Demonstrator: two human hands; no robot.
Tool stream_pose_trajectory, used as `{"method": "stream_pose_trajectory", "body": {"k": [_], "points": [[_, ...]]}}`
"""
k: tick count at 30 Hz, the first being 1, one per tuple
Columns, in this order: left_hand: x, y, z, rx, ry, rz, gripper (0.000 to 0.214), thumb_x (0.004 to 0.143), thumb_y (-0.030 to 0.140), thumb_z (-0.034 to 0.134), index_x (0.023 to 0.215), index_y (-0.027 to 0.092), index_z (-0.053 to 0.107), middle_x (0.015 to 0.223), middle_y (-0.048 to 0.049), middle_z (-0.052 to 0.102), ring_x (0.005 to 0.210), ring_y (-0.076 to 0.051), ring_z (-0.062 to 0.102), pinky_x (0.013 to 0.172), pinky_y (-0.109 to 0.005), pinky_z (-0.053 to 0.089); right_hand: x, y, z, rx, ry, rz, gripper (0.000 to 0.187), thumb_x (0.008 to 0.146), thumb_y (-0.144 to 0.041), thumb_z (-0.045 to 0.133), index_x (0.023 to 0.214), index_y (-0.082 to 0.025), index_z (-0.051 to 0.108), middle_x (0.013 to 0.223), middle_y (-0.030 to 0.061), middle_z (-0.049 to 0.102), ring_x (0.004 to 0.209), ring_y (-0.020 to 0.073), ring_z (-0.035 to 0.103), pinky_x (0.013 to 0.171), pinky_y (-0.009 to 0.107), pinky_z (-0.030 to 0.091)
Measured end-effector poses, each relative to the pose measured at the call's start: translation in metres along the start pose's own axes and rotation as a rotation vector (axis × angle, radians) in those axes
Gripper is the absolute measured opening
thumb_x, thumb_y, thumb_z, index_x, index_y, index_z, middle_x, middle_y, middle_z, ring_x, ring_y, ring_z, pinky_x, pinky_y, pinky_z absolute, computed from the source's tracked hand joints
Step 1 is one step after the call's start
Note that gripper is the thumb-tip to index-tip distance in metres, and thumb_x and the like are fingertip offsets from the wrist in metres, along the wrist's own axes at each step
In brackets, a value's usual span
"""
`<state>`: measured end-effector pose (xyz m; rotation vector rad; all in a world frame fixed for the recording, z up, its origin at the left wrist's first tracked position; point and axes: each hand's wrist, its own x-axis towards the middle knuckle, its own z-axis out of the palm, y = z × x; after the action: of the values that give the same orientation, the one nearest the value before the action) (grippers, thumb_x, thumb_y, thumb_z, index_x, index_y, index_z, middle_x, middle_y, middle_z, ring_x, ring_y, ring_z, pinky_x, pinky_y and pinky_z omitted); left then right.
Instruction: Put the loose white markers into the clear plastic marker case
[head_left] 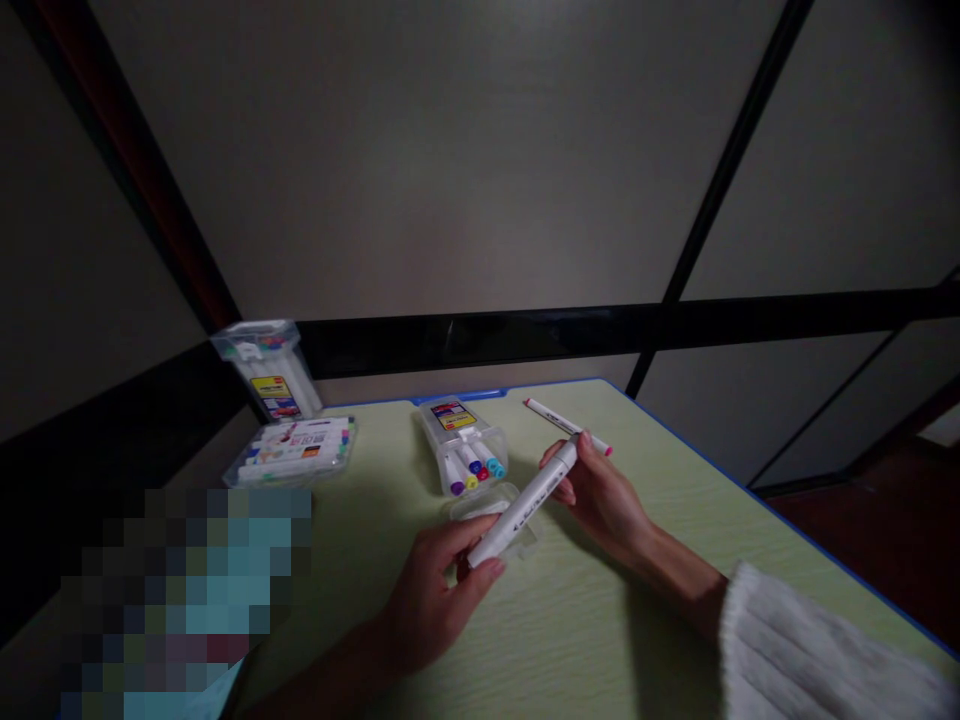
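Note:
A white marker (525, 508) with small dark print is held at a slant above the table. My left hand (439, 590) pinches its lower end between thumb and fingers. At the upper end, my right hand (600, 490) grips the dark-tipped cap end. Behind the hands, a clear plastic marker case (457, 435) lies on its side, its mouth toward me, with several markers in purple, yellow, blue, red and turquoise inside. Its clear lid (487, 500) hangs down partly behind the held marker. Beyond my right hand lies another white marker (555, 418) with pink-red ends.
The pale green table (570, 640) has a blue edge. At the back left stands a clear box of markers (274, 375), with a flat clear case of markers (296, 448) in front of it. A blurred-out turquoise item (232, 580) is at the left. A panelled wall (465, 180) rises behind.

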<state>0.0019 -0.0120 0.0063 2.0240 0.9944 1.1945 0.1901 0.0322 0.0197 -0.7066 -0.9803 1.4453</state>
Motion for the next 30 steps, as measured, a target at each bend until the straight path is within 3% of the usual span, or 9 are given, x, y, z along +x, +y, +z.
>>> {"method": "stream_pose_trajectory", "body": {"k": [6, 13, 19, 25, 30], "points": [[-0.005, -0.011, 0.001, -0.011, 0.041, -0.010, 0.030, 0.073, 0.022, 0.059, 0.100, 0.016, 0.068, 0.085, -0.0082, 0.071, 0.064, -0.017, 0.062, 0.056, -0.024, 0.049, -0.003, -0.001, 0.002, 0.035, -0.026, 0.000, 0.045, 0.070, -0.057, 0.059, 0.063, -0.012, 0.063, 0.040, -0.0050, 0.038, 0.038, 0.0057, 0.032, 0.042, 0.022, 0.022], [0.001, -0.007, -0.003, 0.021, 0.091, -0.088, 0.026, 0.074, 0.024, 0.055, 0.093, 0.012, 0.069, 0.068, -0.0050, 0.068, 0.063, -0.018, 0.061, 0.058, -0.024, 0.046, -0.003, 0.001, 0.003, 0.112, -0.011, 0.030, 0.044, 0.070, -0.056, 0.059, 0.070, -0.013, 0.066, 0.042, -0.0030, 0.047, 0.040, 0.0065, 0.036, 0.042, 0.021, 0.026], [0.004, -0.007, -0.002, -0.079, 0.174, -0.229, 0.035, 0.075, 0.026, 0.055, 0.105, 0.010, 0.064, 0.088, -0.0088, 0.069, 0.067, -0.016, 0.058, 0.062, -0.025, 0.045, -0.001, 0.003, -0.001, 0.181, 0.017, 0.014, 0.036, 0.069, -0.048, 0.064, 0.077, -0.013, 0.068, 0.046, -0.0025, 0.050, 0.041, 0.0067, 0.038, 0.041, 0.020, 0.027], [0.004, -0.008, -0.001, -0.172, 0.170, -0.253, 0.032, 0.077, 0.030, 0.053, 0.099, 0.011, 0.066, 0.055, 0.0005, 0.058, 0.049, -0.011, 0.048, 0.051, -0.021, 0.039, -0.002, 0.001, -0.001, 0.171, 0.003, -0.044, 0.029, 0.076, -0.040, 0.058, 0.085, -0.014, 0.067, 0.046, -0.0034, 0.047, 0.043, 0.0072, 0.036, 0.043, 0.021, 0.026], [0.003, -0.011, -0.001, -0.194, 0.179, -0.260, 0.030, 0.079, 0.033, 0.052, 0.093, 0.012, 0.067, 0.051, 0.0022, 0.052, 0.051, -0.011, 0.048, 0.053, -0.021, 0.038, -0.002, 0.001, 0.000, 0.150, 0.013, -0.064, 0.027, 0.076, -0.041, 0.058, 0.080, -0.015, 0.066, 0.045, -0.0042, 0.044, 0.042, 0.0074, 0.033, 0.042, 0.021, 0.024]]}}
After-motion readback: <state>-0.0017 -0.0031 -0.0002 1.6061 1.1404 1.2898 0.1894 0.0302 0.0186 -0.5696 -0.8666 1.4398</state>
